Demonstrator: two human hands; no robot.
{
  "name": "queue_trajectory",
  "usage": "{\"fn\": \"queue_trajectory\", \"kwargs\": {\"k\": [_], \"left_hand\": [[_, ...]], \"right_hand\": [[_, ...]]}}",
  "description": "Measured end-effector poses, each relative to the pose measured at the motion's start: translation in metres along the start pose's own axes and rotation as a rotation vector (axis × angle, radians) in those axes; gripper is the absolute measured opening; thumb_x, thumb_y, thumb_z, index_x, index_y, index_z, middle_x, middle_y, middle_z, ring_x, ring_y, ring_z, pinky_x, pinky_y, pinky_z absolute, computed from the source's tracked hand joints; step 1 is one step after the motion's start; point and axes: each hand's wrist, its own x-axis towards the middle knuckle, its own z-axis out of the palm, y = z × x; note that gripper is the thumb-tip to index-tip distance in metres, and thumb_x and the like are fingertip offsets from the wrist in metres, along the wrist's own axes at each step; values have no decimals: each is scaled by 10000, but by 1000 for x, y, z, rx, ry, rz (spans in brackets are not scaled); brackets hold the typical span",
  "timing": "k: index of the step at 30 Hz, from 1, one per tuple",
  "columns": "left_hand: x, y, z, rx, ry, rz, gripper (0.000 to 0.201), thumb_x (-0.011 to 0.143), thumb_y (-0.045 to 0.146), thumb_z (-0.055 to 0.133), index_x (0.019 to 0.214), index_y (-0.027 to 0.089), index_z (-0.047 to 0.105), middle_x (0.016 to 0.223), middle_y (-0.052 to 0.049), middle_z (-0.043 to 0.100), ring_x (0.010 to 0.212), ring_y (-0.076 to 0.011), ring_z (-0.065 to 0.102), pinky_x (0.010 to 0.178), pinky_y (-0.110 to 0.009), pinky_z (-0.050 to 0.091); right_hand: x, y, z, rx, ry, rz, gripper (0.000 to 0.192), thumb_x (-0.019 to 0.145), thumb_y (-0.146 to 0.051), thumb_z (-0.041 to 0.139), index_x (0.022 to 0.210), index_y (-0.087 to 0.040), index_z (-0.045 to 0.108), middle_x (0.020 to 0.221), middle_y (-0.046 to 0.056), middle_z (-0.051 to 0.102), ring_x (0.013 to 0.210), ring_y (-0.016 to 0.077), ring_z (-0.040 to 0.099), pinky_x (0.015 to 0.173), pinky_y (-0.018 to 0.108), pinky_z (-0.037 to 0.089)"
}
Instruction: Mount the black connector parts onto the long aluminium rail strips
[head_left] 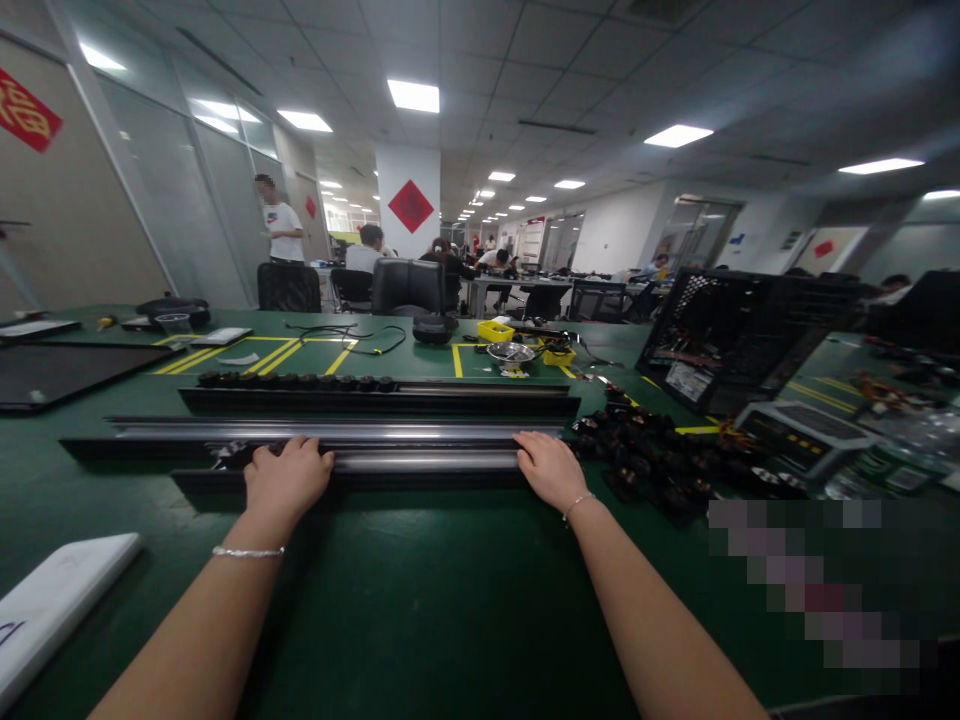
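Three long black rails with shiny metal inner faces lie side by side across the green table. The nearest rail (427, 462) is held at both ends. My left hand (285, 485) closes over its left part, where small black and silvery pieces show beside the fingers. At its right end my right hand (551, 468) grips with fingers bent over the edge. Just beyond lies the middle rail (450, 432), close to the fingertips. The far rail (487, 400) carries a row of small black round parts (300, 381). The undersides of both hands are hidden.
Right of the rails lies a heap of small black parts (652, 450). Behind it stand an open computer case (720, 330), a power supply (802, 437) and a plastic bottle (889, 467). A metal bowl (511, 354) sits farther back. A white slab (67, 590) lies front left.
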Motion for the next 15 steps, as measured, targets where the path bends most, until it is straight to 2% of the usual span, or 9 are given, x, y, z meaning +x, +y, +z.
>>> {"fn": "queue_trajectory", "kwargs": {"k": [8, 15], "left_hand": [[-5, 7, 0, -12, 34, 5, 565, 795, 511, 296, 1207, 226, 558, 1380, -100, 436, 1133, -432, 408, 881, -573, 341], [-4, 10, 0, -9, -3, -7, 596, 806, 520, 275, 1263, 213, 502, 1434, -107, 339, 1152, -447, 378, 890, -561, 347]], "right_hand": [[0, 0, 0, -1, -2, -2, 410, 869, -305, 340, 1206, -243, 565, 1275, 19, 552, 1197, 181, 455, 1018, 376, 303], [1, 0, -1, -6, -15, 1, 415, 873, -314, 337, 1216, -244, 558, 1284, 18, 544, 1201, 184, 449, 1022, 369, 295]]}}
